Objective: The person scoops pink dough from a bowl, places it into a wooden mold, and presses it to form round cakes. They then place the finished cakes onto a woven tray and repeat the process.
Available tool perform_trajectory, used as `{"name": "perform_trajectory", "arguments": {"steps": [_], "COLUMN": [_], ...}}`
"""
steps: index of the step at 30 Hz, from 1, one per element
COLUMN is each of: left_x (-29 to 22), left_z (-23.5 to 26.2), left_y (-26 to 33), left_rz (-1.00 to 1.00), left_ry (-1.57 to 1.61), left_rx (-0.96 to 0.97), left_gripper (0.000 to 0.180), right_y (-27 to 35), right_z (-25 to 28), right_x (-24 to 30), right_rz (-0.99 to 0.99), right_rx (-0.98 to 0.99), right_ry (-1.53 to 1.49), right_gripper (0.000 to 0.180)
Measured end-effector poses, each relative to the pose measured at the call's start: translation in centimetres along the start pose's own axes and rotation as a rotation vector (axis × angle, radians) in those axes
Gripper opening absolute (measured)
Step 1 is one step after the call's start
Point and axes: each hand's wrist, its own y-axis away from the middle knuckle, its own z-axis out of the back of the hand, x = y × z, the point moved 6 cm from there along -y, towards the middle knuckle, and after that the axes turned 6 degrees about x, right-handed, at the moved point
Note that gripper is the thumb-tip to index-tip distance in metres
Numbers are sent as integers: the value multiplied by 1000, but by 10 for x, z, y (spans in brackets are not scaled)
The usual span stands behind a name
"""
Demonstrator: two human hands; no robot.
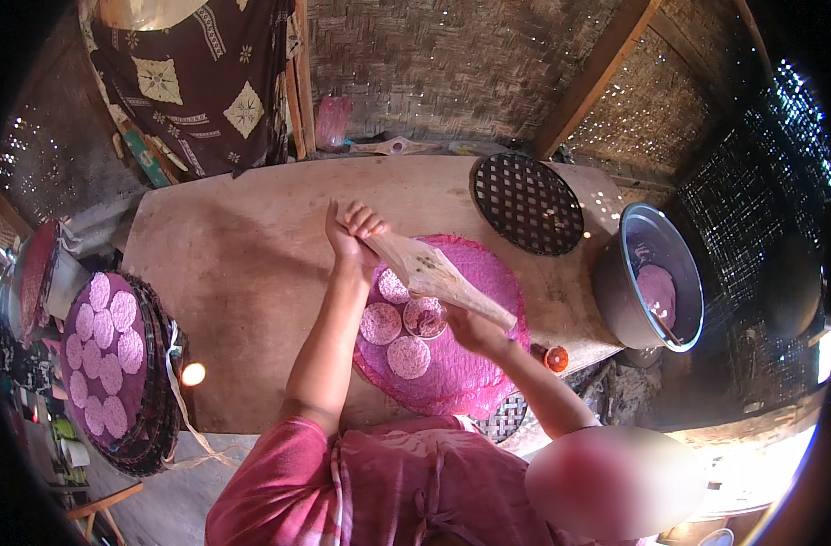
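The pale folded leaf [438,275] stretches between my hands above the pink cloth-covered tray [488,364] (small purple discs [381,323] lie on it). My left hand [352,232] pinches its far end, fingers closed; my right hand [470,329] clasps the near end, just right of the discs.

Worn wooden table [251,264], pink cloth-covered tray [488,364], dark woven tray [527,202]

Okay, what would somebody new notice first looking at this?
Probably the bright purple mat at the middle of the wooden table, with pale round discs on it. Above it, the left hand and right hand hold a tan sheet. Far left sits a woven tray full of similar discs.
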Motion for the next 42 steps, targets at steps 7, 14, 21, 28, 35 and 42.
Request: {"name": "perform_trajectory", "arguments": {"steps": [7,14,21,28,35,42], "left_x": [2,97,150,146,152,83], "left_z": [-122,-87,-75,-122,-150,-156], "left_y": [13,141,187,136,80,44], "left_rz": [-3,704,1057,1334,1262,473], "left_ry": [-609,-1486,-528,-450,-1991,-2605], "left_rx": [54,486,-99,-6,701,721], "left_gripper": [47,42,9,16,27,28], "right_y": [54,79,21,58,69,109], "right_z": [124,137,100,184,226,303], "right_x": [60,105,34,165,185,2], "right_rz": [-97,361,6,899,733,183], "right_rx": [101,125,50,-32,-350,-1000], "right_ry": [-711,-275,-608,-175,-325,-1022], "right_gripper": [71,38,64,68,35,24]}}
